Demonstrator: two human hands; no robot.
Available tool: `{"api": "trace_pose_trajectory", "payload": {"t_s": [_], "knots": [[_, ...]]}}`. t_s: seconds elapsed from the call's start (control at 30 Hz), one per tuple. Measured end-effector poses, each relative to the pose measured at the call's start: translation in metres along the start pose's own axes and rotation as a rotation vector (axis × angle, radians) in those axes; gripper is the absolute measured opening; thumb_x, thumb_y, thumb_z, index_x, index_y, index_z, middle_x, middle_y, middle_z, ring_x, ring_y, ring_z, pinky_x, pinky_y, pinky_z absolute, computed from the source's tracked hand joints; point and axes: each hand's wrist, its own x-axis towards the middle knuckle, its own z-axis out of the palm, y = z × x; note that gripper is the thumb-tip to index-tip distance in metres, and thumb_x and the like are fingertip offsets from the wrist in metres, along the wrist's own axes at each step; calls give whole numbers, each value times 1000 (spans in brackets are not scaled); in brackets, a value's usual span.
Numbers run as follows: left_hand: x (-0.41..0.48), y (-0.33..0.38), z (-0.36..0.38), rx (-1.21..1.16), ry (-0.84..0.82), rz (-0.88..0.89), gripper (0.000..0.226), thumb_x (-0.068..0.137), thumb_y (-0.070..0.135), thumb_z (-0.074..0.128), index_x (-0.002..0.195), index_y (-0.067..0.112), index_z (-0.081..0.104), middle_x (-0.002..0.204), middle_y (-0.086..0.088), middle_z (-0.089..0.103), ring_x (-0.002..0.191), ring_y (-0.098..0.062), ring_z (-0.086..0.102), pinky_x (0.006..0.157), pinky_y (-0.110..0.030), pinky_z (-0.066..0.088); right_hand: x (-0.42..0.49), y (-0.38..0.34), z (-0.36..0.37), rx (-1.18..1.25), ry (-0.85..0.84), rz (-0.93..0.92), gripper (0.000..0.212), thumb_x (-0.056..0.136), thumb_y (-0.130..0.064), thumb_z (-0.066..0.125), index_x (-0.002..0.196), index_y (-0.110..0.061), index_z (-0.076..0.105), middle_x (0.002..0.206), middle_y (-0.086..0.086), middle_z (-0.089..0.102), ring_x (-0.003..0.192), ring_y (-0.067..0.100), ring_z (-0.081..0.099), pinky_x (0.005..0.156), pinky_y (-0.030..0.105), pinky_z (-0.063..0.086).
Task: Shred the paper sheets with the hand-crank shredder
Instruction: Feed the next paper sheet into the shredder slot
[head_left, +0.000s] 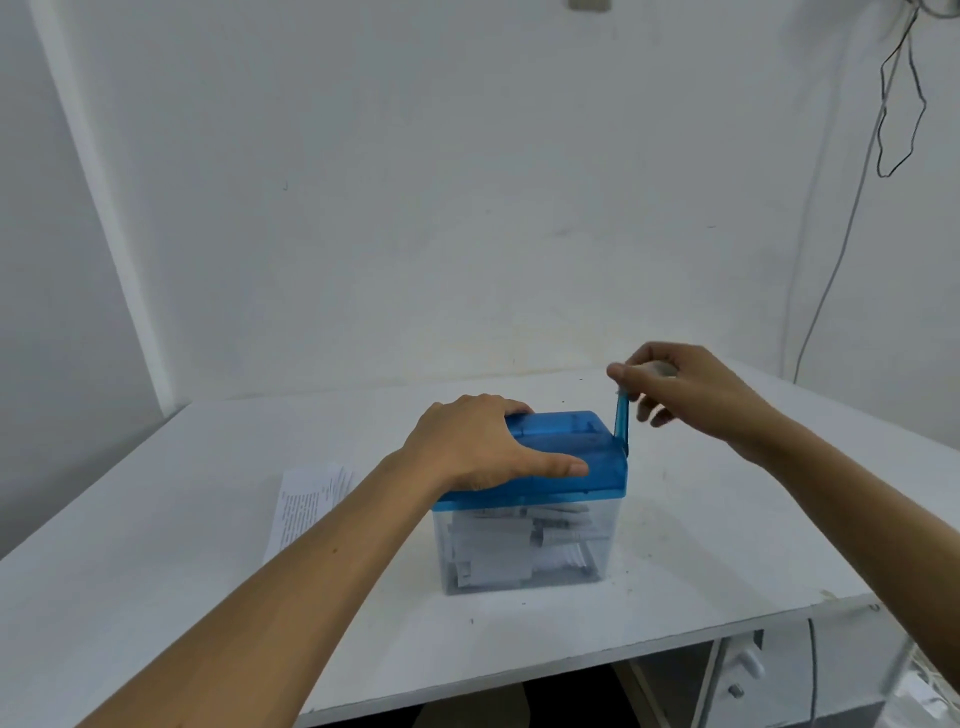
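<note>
Head view: the shredder (571, 460) has a blue see-through top on a clear box, and the box is filled with white paper strips (519, 545). The left hand (478, 441) grips the blue top, with fingers curled over its far edge and the thumb along the near side. The right hand (685, 387) pinches the upper end of the blue crank (621, 423), which stands almost upright at the shredder's right end. The printed paper sheets (306, 504) lie flat beside the left forearm, on its outer side. The worktop (156, 545) has bare surface beyond the right hand up to the wall (467, 182), and its front edge passes under the right forearm.
</note>
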Motion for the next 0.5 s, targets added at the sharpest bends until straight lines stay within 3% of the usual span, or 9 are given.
{"api": "trace_pose_trajectory", "payload": {"t_s": [0.17, 0.27, 0.37, 0.5], "knots": [[1, 2, -5, 38, -64, 8, 92, 67, 94, 48, 141, 39, 47, 137, 16, 55, 115, -15, 54, 95, -36, 43, 34, 9, 19, -198, 79, -34, 17, 88, -38, 72, 95, -24, 65, 94, -9, 71, 90, 12, 67, 73, 26, 52], [6, 1, -9, 37, -132, 34, 92, 69, 95, 40, 141, 38, 46, 139, 14, 54, 120, -17, 53, 102, -40, 41, 40, 8, 28, -324, 77, -97, 7, 90, -32, 70, 94, -29, 65, 96, -15, 67, 97, 9, 63, 73, 21, 46], [8, -2, -17, -78, -175, 41, 101, 70, 95, 29, 148, 33, 43, 152, 7, 45, 135, -19, 45, 114, -44, 34, 42, -8, 38, -357, 83, -192, 12, 91, -20, 65, 96, -31, 65, 99, -14, 67, 99, 8, 61, 80, 22, 47], [2, -14, -33, -216, -49, 32, 81, 88, 80, 19, 142, 29, 53, 152, 2, 45, 135, -20, 45, 116, -43, 31, 40, -51, 61, -267, 51, -300, 21, 92, -11, 59, 102, -28, 65, 99, -15, 66, 95, 0, 61, 72, 9, 44]]}}
